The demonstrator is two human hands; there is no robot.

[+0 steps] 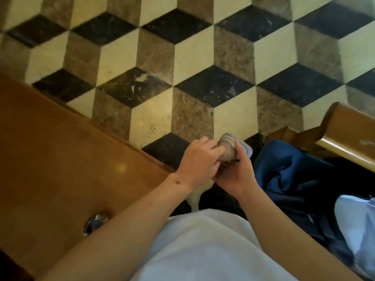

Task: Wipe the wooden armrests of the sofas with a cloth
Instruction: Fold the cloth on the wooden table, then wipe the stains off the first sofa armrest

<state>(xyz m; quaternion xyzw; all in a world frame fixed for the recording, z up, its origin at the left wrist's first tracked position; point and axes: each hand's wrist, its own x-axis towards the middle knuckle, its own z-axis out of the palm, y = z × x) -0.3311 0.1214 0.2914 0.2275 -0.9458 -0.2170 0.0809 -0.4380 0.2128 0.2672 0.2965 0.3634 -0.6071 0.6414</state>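
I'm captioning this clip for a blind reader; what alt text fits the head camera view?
Both hands, left hand and right hand, hold a bunched striped cloth above a cube-patterned tile floor. A wooden surface lies to the left, a wooden armrest at right with dark blue fabric beside it.

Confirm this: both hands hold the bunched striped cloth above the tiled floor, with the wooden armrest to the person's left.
Wrong side. The head view shows the wooden armrest to the person's right. The rest holds: left hand and right hand hold the bunched striped cloth above the tiled floor.
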